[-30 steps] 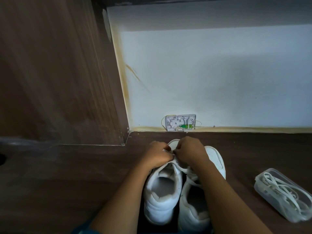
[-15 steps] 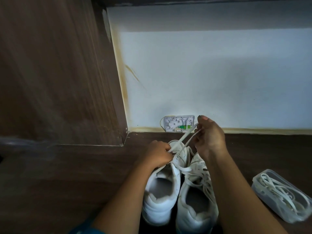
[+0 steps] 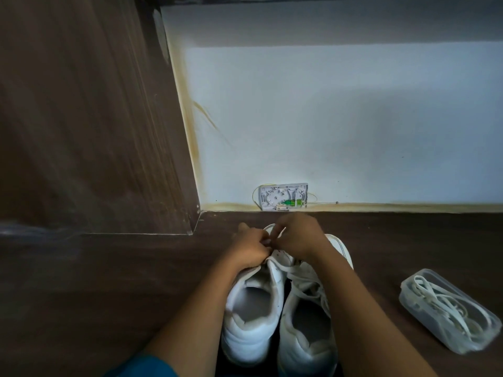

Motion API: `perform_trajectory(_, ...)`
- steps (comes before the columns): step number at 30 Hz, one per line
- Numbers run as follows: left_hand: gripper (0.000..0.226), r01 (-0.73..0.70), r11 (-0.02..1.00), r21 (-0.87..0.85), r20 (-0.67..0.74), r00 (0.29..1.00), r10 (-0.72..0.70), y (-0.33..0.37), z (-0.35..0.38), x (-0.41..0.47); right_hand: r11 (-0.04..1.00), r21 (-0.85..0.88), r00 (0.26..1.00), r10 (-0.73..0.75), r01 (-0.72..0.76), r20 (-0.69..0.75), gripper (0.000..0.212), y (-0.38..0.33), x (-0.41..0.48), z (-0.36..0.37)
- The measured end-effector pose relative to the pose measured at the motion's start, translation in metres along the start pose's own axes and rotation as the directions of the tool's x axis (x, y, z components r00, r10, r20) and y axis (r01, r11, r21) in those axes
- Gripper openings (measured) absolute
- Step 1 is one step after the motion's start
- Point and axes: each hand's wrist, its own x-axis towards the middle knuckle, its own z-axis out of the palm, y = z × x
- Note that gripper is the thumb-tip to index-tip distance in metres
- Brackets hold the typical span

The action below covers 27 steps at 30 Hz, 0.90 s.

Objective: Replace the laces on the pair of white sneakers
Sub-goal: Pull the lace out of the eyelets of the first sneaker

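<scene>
At the near edge of the view, a teal sleeve [image 3: 141, 365] shows at the left forearm. Just beyond it the pair of white sneakers stands side by side on a dark wooden surface [image 3: 95, 295] (floor or tabletop, the view does not settle it), heels toward the person and toes toward the wall. The left sneaker [image 3: 250, 317] and the right sneaker [image 3: 307, 330] touch along their inner sides. The right one has its own crossed laces [image 3: 309, 278] threaded over the tongue.

To the right, well apart from the shoes, lies a clear plastic container [image 3: 408, 295] with a loose bundle of white spare laces [image 3: 446, 306] inside.

Farther out, both forearms converge over the front half of the left sneaker, where the two hands meet knuckle to knuckle. The left hand [image 3: 250, 248] has its fingers curled around the top of that sneaker's upper, by the eyelets. The right hand [image 3: 299, 235] is also curled, pinching a short stretch of white lace [image 3: 281, 232] that shows between the hands; the rest of it is hidden beneath them.

Beyond the toes, a small white wall box [image 3: 283, 197] with a green connector sits at the foot of a pale wall [image 3: 340, 118]. A brown wooden panel [image 3: 81, 118] rises on the left.
</scene>
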Motion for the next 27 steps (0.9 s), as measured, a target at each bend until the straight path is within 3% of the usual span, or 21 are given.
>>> perform_trajectory(1, 0.008, 0.008, 0.999, -0.054, -0.031, 0.999, -0.009, -0.004, 0.005, 0.005, 1.0, 0.018, 0.999, -0.004, 0.004, 0.032, 0.011, -0.002, 0.0, 0.002)
perform_trajectory(4, 0.02, 0.019, 0.957, -0.291, -0.091, 0.995, -0.047, -0.009, 0.007, 0.009, 0.996, 0.085, 0.999, 0.041, -0.041, 0.0, 0.015, -0.002, -0.001, 0.004)
perform_trajectory(7, 0.027, 0.061, 0.843, -0.534, -0.095, 0.987, -0.132, -0.006, 0.001, 0.004, 0.998, 0.056, 0.999, 0.032, -0.032, -0.003, 0.021, -0.001, -0.003, 0.005)
perform_trajectory(11, 0.026, 0.125, 0.667, -0.734, -0.004, 0.982, -0.189, -0.006, 0.001, 0.004, 0.999, 0.037, 1.0, 0.005, -0.005, 0.008, 0.02, -0.001, -0.003, 0.01)
perform_trajectory(16, 0.033, 0.159, 0.626, -0.763, 0.059, 0.982, -0.178, -0.009, 0.0, 0.001, 0.998, -0.058, 0.993, -0.03, 0.024, -0.113, 0.015, -0.004, 0.0, 0.021)
perform_trajectory(20, 0.04, 0.099, 0.663, -0.742, -0.015, 0.986, -0.164, -0.007, 0.0, -0.002, 0.98, 0.199, 0.979, 0.064, -0.024, -0.194, 0.006, -0.004, 0.003, 0.02)
perform_trajectory(24, 0.028, -0.039, 0.719, -0.694, -0.108, 0.993, -0.051, 0.001, 0.008, -0.006, 0.979, 0.205, 0.989, 0.013, 0.018, -0.149, 0.01, -0.009, 0.006, 0.024)
perform_trajectory(27, 0.03, -0.078, 0.688, -0.721, -0.161, 0.985, -0.058, 0.001, 0.013, -0.004, 0.982, 0.164, 0.987, -0.073, 0.096, -0.142, 0.019, -0.009, 0.006, 0.013)
